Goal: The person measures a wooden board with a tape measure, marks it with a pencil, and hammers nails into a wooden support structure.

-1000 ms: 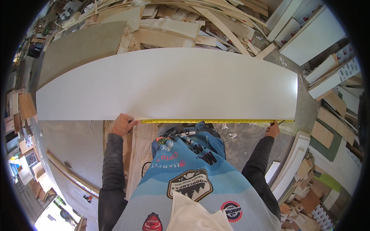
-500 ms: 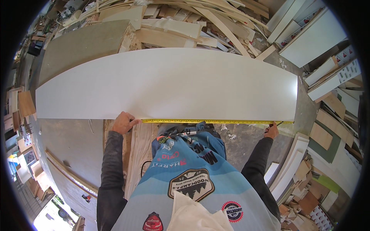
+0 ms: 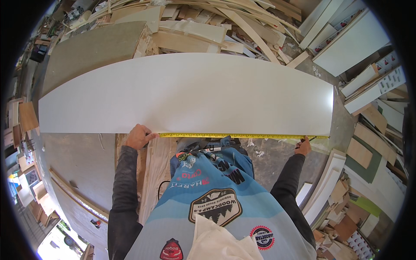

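The left hand [image 3: 138,137] is pinching the end of a yellow tape measure [image 3: 229,136] along a white panel [image 3: 186,95], the right hand [image 3: 303,146] gripping a slim dark tool [image 3: 312,139], accuracy likely depending on straightness.

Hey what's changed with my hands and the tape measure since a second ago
Almost nothing: the whole view shifts slightly, but neither hand visibly lets go or takes new hold. The left hand stays at the near edge of the white board, by the visible left end of the yellow tape measure; the right hand still holds a slim dark tool near the tape's right end. Board and tape lie as before.
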`<state>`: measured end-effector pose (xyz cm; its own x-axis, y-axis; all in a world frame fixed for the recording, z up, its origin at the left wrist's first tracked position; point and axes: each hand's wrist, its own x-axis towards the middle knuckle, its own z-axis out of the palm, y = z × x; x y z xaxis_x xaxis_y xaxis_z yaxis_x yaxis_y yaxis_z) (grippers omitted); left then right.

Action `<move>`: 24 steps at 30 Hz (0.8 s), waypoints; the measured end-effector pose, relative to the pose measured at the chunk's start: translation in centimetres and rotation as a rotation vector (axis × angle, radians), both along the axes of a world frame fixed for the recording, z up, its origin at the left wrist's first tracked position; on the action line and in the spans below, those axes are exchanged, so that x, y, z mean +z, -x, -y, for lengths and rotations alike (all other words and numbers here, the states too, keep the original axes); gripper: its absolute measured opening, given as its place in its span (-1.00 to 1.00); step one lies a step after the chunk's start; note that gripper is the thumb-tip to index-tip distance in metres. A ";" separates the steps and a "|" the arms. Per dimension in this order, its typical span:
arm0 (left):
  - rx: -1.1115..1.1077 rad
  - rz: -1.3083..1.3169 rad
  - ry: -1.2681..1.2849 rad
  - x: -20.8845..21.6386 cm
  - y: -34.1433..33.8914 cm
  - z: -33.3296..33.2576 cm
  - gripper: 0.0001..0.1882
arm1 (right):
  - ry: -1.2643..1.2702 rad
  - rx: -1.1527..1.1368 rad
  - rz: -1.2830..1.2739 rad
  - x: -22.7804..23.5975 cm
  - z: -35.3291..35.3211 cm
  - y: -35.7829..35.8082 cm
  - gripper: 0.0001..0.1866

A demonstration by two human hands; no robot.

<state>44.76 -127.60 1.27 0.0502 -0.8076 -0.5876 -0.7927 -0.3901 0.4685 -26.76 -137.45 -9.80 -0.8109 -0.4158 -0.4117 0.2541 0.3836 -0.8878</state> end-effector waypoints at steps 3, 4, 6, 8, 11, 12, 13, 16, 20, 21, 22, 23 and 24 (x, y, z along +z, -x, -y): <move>0.010 -0.011 0.003 -0.3 -0.2 -0.2 -0.37 | -0.005 -0.015 0.010 0.1 0.2 -0.4 -0.79; 0.008 -0.013 0.004 -0.4 -0.3 -0.2 -0.37 | 0.000 -0.011 0.002 0.0 0.1 -0.3 -0.79; -0.008 -0.020 0.008 -0.6 -0.4 -0.2 -0.36 | 0.010 -0.004 -0.015 -0.2 0.0 -0.1 -0.79; -0.010 -0.021 0.003 -0.4 -0.3 -0.1 -0.35 | 0.003 0.000 -0.016 0.0 0.0 -0.5 -0.79; 0.001 -0.021 -0.012 -0.1 -0.1 0.0 -0.35 | 0.004 0.006 -0.021 0.0 0.0 -0.5 -0.79; 0.002 -0.020 -0.015 -0.1 -0.1 0.1 -0.35 | 0.006 0.008 -0.023 0.0 -0.1 -0.4 -0.79; 0.006 -0.017 -0.019 0.0 -0.1 0.0 -0.35 | 0.005 0.003 -0.023 0.1 0.0 -0.5 -0.79; 0.021 -0.034 -0.025 -0.5 -0.4 -0.2 -0.36 | 0.006 -0.003 -0.026 0.1 -0.1 -0.8 -0.79; 0.020 -0.036 -0.007 -0.8 -0.4 -0.3 -0.41 | 0.017 0.001 -0.025 -0.2 -0.2 -0.4 -0.79; 0.016 -0.034 0.003 -0.7 -0.4 -0.2 -0.42 | 0.020 -0.002 -0.022 -0.3 -0.2 -0.3 -0.79; 0.014 -0.032 0.014 -0.6 -0.4 -0.2 -0.44 | 0.014 -0.005 -0.014 -0.4 -0.2 -0.2 -0.80; 0.016 -0.031 0.015 -0.7 -0.5 -0.2 -0.45 | 0.008 -0.009 -0.007 -0.5 -0.2 -0.1 -0.80; 0.018 -0.031 0.017 -0.8 -0.7 -0.2 -0.46 | 0.003 -0.013 -0.001 -0.5 -0.2 0.0 -0.80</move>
<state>45.46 -127.35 0.47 0.0474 -0.8163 -0.5757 -0.7706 -0.3966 0.4989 -26.79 -137.29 -10.33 -0.8167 -0.4061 -0.4099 0.2585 0.3776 -0.8891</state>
